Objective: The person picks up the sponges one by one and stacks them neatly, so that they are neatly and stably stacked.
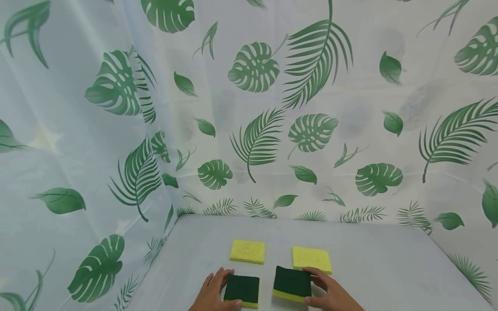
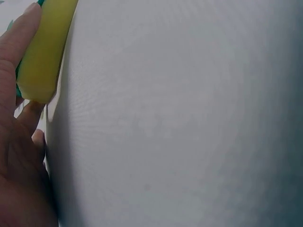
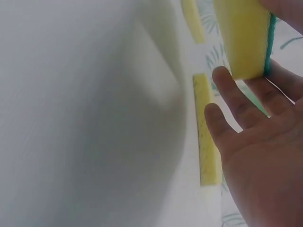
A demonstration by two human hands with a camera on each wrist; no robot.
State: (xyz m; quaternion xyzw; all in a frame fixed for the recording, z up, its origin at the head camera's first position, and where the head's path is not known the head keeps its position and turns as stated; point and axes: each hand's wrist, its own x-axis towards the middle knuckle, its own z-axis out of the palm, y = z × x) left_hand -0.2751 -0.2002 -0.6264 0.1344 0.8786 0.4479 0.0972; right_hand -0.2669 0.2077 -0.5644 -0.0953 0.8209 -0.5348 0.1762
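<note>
Two scouring sponges, dark green on top and yellow beneath, are at the front of the table in the head view. My left hand grips the left scouring sponge by its sides, thumb on the near edge. In the left wrist view its yellow layer lies close to the table surface. My right hand pinches the right scouring sponge at its right end. That sponge is tilted and held above the table, as the right wrist view shows, with the lower fingers spread away from it.
Two thin flat yellow sponges lie farther back: the left yellow sponge and the right yellow sponge, just behind my right hand. The pale table meets hanging white curtains with green leaf prints at the back and sides.
</note>
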